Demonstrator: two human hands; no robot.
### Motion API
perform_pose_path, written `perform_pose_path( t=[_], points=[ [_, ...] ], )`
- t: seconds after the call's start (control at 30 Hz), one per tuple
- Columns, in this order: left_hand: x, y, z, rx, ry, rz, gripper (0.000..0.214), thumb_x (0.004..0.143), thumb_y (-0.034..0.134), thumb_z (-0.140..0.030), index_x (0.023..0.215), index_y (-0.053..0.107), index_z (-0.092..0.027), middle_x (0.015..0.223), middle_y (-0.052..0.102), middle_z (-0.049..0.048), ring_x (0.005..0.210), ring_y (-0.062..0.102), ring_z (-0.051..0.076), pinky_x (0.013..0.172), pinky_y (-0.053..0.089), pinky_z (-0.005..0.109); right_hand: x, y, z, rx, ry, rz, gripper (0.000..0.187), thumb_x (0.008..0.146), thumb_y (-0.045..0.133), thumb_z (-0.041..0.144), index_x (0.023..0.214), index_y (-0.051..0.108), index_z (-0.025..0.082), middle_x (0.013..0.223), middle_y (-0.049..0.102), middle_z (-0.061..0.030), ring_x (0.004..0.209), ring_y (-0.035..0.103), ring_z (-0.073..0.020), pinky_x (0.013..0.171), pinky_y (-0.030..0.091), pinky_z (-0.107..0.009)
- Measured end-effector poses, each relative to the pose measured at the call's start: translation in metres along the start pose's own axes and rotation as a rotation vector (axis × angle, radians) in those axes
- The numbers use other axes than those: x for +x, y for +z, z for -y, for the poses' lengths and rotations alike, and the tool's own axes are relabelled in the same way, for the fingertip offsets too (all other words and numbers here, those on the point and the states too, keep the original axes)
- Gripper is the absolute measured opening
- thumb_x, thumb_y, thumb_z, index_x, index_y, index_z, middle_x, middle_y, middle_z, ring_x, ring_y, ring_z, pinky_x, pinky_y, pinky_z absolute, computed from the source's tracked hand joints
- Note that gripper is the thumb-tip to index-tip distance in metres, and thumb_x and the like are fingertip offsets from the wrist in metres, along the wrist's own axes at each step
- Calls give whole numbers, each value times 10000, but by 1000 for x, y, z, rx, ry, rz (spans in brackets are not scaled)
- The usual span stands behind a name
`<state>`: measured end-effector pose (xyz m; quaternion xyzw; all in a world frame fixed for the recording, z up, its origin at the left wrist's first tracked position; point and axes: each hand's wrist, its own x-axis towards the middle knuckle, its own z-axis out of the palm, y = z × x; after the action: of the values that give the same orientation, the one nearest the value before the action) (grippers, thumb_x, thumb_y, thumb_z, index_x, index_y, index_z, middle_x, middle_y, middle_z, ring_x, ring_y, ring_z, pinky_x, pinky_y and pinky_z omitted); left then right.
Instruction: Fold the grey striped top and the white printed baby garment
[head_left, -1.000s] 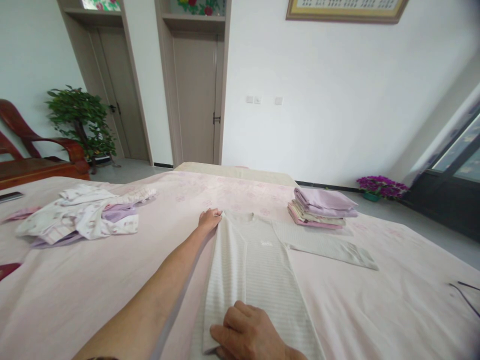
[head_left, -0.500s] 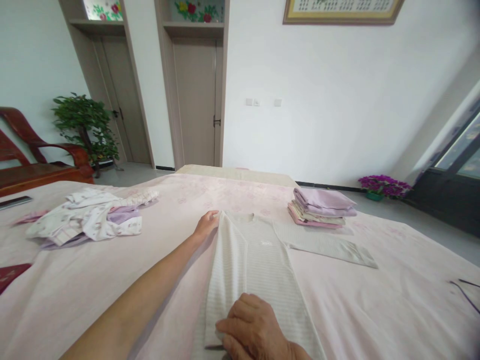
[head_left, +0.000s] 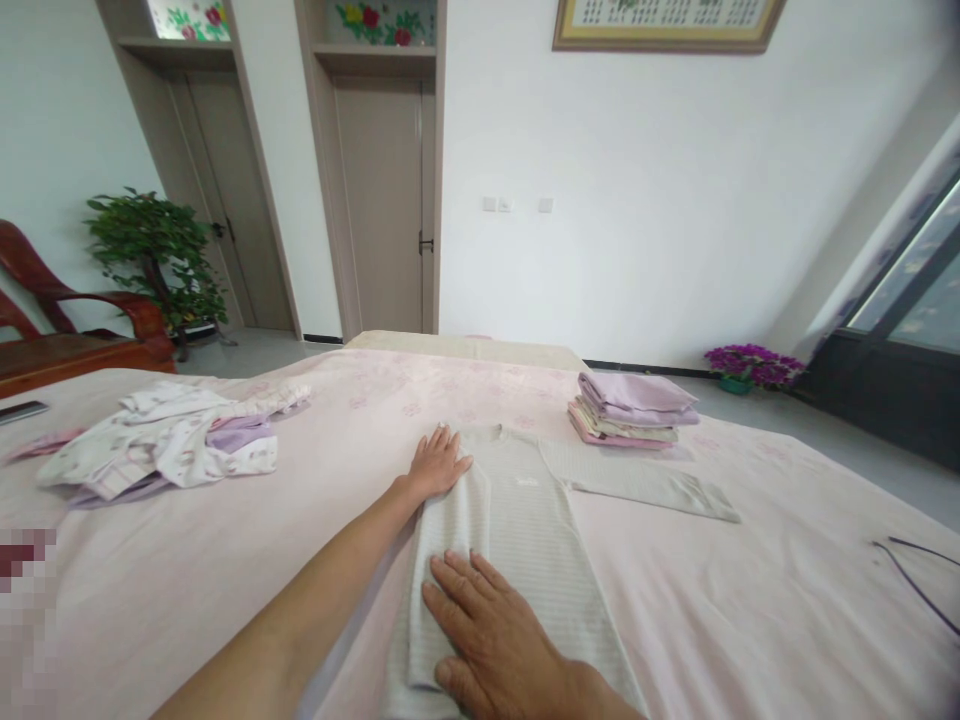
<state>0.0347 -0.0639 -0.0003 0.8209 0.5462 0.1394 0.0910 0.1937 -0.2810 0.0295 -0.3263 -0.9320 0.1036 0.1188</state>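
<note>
A pale grey striped long-sleeved shirt (head_left: pixel 536 540) lies spread on the pink bedsheet (head_left: pixel 337 560). Its left side, sleeve included, is folded over the body, while the other sleeve stretches out to the right. My left hand (head_left: pixel 439 462) rests on the folded edge near the shoulder, fingers spread and flat. Lower down, my right hand (head_left: pixel 491 625) presses flat on the folded-over sleeve, its fingers stretched out. Neither hand grips the cloth.
Beyond the shirt, at right, stands a stack of folded clothes (head_left: pixel 634 410). A loose heap of clothes (head_left: pixel 165 440) lies at left, with a phone (head_left: pixel 22 411) past it. Thin dark glasses temples (head_left: pixel 919 575) show at the right edge.
My left hand has let go of the shoulder edge and opened flat on it. My right hand has gone from curled fingers to spread ones. The view has shifted slightly.
</note>
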Motion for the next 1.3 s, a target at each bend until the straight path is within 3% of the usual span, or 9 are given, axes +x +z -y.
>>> perform_pose_path(
  t=[0.27,0.37,0.47,0.63,0.8,0.9,1.0,1.13,1.3],
  points=[
    [-6,-13,2,-21,-44,-4,565,992,192,-413,1485,313,-165,1568,288,124,1467,193,236,1157,187,446,6,2,3,32,-181,-70,556,951,415,537,1372,464,177,1395,542,-90,1320,443,-211,1136,306,-400],
    [-20,-12,-10,3,-77,-66,540,984,191,-314,1461,345,-112,1557,303,150,1462,206,242,1175,140,446,5,0,4,83,-132,-217,385,988,354,391,1227,575,187,1227,656,-71,1184,554,-174,1053,402,-344],
    [-36,-3,-26,18,-34,-63,518,972,230,-282,1441,386,-125,1547,337,122,1450,246,206,1183,153,380,3,-4,1,48,18,-344,375,984,356,286,1282,554,173,1315,604,-99,1224,525,-178,1060,401,-353],
    [-49,10,-37,71,-9,-45,593,956,319,-432,1475,336,-147,1567,289,131,1461,209,254,1183,142,445,-1,6,-10,-154,192,-209,587,974,420,397,1478,341,108,1529,345,-162,1424,285,-266,1161,263,-472],
    [-48,-5,-39,121,-19,70,632,928,362,-511,1487,336,-216,1580,254,122,1455,203,327,1150,155,543,-7,12,-6,-156,231,-142,640,970,417,433,1494,300,85,1547,292,-177,1442,238,-284,1166,246,-474],
    [-58,-12,-47,169,-22,20,590,928,379,-481,1456,402,-220,1555,316,128,1439,250,335,1162,130,519,-9,-6,1,-122,253,-104,614,920,502,438,1421,427,93,1493,401,-186,1379,368,-295,1104,340,-451],
    [-78,-7,-53,134,17,-3,616,950,315,-495,1478,360,-182,1554,311,142,1446,247,303,1165,173,471,-13,-31,-2,-37,276,-32,333,885,537,355,1140,661,181,1221,664,-101,1106,616,-242,928,470,-357],
    [-103,0,-54,119,108,28,690,927,346,-572,1487,348,-169,1588,204,142,1472,151,296,1175,166,465,-29,-59,-36,90,407,-110,293,918,445,279,1007,723,258,1013,745,-16,931,675,-174,822,472,-271],
    [-118,-7,-65,121,62,30,645,920,394,-535,1468,396,-196,1584,221,121,1466,163,322,1174,149,506,-74,-82,-129,-5,797,-302,338,895,431,264,1078,714,240,1093,724,-30,1011,652,-195,863,460,-289]
  ],
)
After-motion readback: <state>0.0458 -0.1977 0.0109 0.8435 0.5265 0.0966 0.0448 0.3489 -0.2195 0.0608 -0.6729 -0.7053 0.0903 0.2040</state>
